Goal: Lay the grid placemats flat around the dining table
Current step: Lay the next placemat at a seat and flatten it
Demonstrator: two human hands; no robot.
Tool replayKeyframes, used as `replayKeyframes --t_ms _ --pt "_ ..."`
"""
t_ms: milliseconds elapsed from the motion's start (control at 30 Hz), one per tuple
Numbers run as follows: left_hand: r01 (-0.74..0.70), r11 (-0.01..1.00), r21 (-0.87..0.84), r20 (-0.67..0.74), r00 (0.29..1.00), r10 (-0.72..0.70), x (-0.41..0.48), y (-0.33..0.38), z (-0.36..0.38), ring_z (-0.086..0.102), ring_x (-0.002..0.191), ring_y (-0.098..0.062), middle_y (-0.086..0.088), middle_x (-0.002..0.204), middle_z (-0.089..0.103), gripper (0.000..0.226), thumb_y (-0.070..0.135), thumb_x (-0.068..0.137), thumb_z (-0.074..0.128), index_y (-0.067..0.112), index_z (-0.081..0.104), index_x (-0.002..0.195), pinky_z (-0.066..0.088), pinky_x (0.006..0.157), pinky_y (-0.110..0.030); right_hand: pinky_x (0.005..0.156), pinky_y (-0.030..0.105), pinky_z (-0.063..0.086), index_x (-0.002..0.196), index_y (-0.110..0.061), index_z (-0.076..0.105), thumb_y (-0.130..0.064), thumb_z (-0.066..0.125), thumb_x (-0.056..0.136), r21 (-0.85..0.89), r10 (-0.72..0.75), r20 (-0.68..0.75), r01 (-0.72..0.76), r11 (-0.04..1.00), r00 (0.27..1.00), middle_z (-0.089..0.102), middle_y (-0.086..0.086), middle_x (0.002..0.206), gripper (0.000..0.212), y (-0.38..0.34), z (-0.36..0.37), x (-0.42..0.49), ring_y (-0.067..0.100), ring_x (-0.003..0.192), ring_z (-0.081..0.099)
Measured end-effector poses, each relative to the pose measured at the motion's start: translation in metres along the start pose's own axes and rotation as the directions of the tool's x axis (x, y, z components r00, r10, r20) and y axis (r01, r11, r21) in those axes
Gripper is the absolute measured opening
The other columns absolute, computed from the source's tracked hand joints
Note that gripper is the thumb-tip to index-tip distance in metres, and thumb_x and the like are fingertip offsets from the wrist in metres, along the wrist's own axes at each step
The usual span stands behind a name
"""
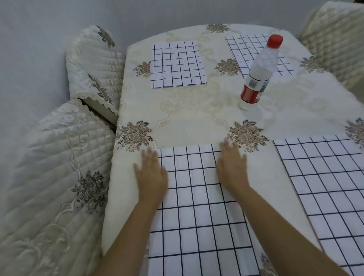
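Observation:
Several white placemats with dark grid lines lie on the cream floral tablecloth (196, 108). The nearest placemat (196, 209) lies flat in front of me. My left hand (150, 176) presses flat on its left edge, fingers straight and blurred. My right hand (232, 167) rests flat on its right edge near the top corner. A second placemat (333, 184) lies at the near right. A third placemat (177, 64) lies at the far left, and another placemat (248, 51) at the far right, partly behind a bottle.
A clear plastic water bottle (259, 71) with a red cap and red label stands upright at the centre right of the table. Quilted cream chairs stand at the left (54, 173), far left (96, 66) and far right (336, 39). A grey wall is behind.

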State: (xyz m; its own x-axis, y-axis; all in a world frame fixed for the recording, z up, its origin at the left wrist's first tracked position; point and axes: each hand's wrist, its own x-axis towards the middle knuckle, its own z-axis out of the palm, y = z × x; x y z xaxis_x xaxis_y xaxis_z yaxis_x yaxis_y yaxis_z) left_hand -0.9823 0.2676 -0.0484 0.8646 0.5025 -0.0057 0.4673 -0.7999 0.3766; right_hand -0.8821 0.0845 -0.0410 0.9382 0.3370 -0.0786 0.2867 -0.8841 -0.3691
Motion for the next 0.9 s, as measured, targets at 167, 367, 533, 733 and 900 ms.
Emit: replayKeyframes --t_ms 167,367,533,733,900 --pt "-0.266 0.959 0.097 0.214 0.947 0.241 -0.035 0.028 0.022 0.017 0.140 -0.020 0.001 0.150 0.014 0.063 0.038 0.088 0.014 0.012 0.031 0.143 0.028 0.108 -0.056 0.087 0.058 0.046 0.126 -0.015 0.057 -0.034 0.032 0.083 -0.105 -0.225 0.253 0.258 0.961 0.941 0.053 0.003 0.135 0.053 -0.024 0.026 -0.047 0.029 0.122 0.052" --pt "-0.094 0.983 0.160 0.189 0.980 0.063 -0.049 -0.030 0.007 0.000 0.143 -0.014 0.009 0.151 -0.007 0.073 0.048 0.080 -0.003 0.020 0.007 0.147 0.009 0.113 -0.051 0.115 0.046 0.002 0.144 -0.029 -0.008 -0.051 -0.011 0.076 -0.158 -0.080 0.111 0.097 0.983 0.991 -0.019 -0.013 0.147 0.072 0.045 0.008 -0.056 0.010 0.141 -0.013" --pt "0.029 0.993 0.114 0.180 0.982 -0.049 -0.075 -0.053 -0.011 -0.005 0.144 -0.014 0.003 0.155 -0.007 0.062 0.041 0.092 0.007 0.016 0.004 0.148 0.000 0.114 -0.049 0.114 0.049 0.009 0.147 -0.017 0.021 -0.035 0.010 0.094 -0.097 0.030 0.068 -0.023 0.995 0.997 0.007 -0.004 0.156 0.057 0.062 -0.006 -0.079 0.016 0.144 0.004" --pt "-0.119 0.993 0.023 0.104 0.988 0.116 -0.105 0.006 -0.012 0.020 0.140 -0.036 -0.020 0.150 0.025 0.061 0.027 0.088 0.017 -0.001 0.036 0.138 0.016 0.110 -0.052 0.077 0.057 0.051 0.102 -0.002 0.066 -0.018 0.032 0.074 -0.159 -0.081 0.071 0.091 0.983 0.994 0.065 0.020 0.114 0.047 -0.007 -0.001 -0.117 0.038 0.105 0.062" --pt "-0.191 0.974 0.125 0.294 0.944 0.147 -0.149 0.022 0.008 0.052 0.122 -0.026 -0.009 0.136 0.052 0.052 0.033 0.084 0.033 0.012 0.056 0.126 0.049 0.086 -0.056 0.087 0.058 0.045 0.132 -0.015 0.048 -0.042 0.022 0.093 -0.157 -0.180 0.206 0.214 0.964 0.962 0.050 0.005 0.139 0.054 -0.007 0.030 -0.158 0.028 0.125 0.049"
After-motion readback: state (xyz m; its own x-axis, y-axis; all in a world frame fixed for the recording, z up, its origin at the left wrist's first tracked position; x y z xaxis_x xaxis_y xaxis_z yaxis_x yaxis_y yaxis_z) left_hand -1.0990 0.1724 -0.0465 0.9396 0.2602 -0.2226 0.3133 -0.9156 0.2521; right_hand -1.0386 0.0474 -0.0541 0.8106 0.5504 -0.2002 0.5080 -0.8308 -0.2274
